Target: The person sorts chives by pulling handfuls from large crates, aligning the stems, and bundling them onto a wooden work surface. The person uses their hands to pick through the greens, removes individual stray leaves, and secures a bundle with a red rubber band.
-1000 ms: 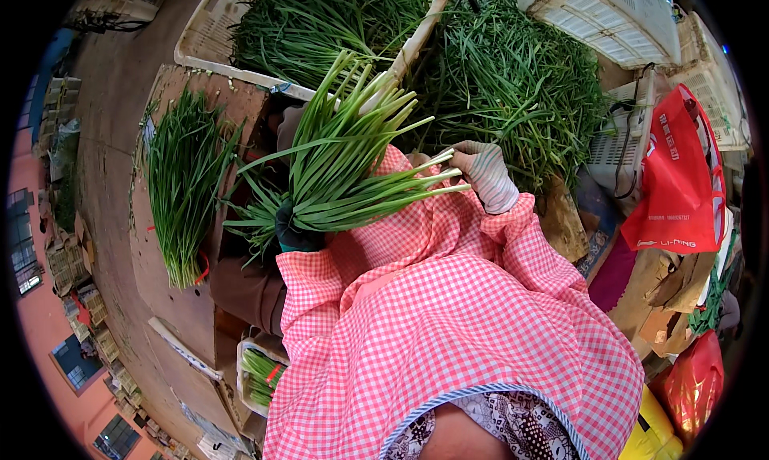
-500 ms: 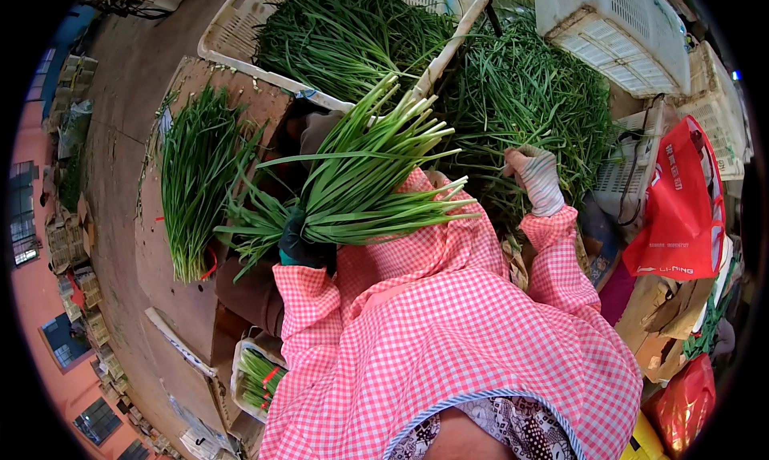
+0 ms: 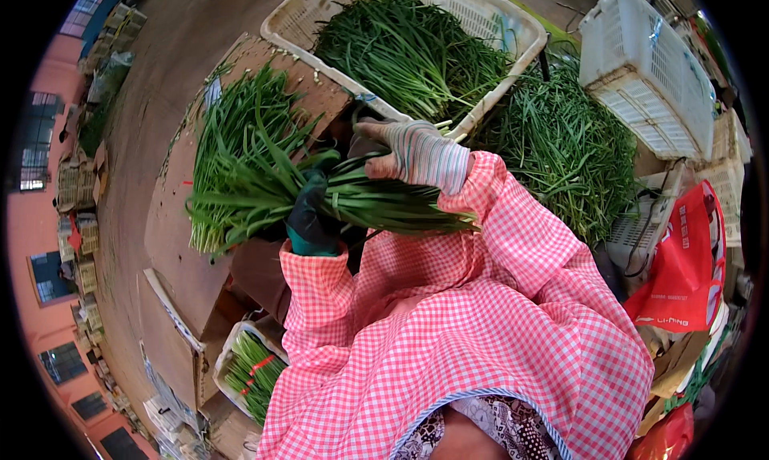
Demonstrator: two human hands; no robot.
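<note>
Across the lower middle, a pink-and-white checked smock (image 3: 481, 324). To the left, a brown desk (image 3: 172, 236) with bits of stem scattered near the far edge. At the top, a white slatted crate (image 3: 300, 15) with a mound of dark green chives (image 3: 392, 47) inside. Right of the crate, a loose, tangled pile of greens (image 3: 569, 139); farther right, a red bag (image 3: 681, 260). On the desk, a thick heap of chives (image 3: 244, 139), paler toward the near end.

Over the lap, at about chest front, the held bunch (image 3: 384, 207): long, flat, glossy leaves, deep green, fanned and drooping to the left across the heap, with pale cut ends near the right sleeve. Around the middle of the bunch, the left hand (image 3: 311, 211) in a dark teal glove, grip closed tightly. Over the upper side, the right hand (image 3: 416, 151) in a striped glove with bare fingertips, grip open, thumb and forefinger parted. Smallest, lower left, a red band (image 3: 262, 365) around boxed stalks.
</note>
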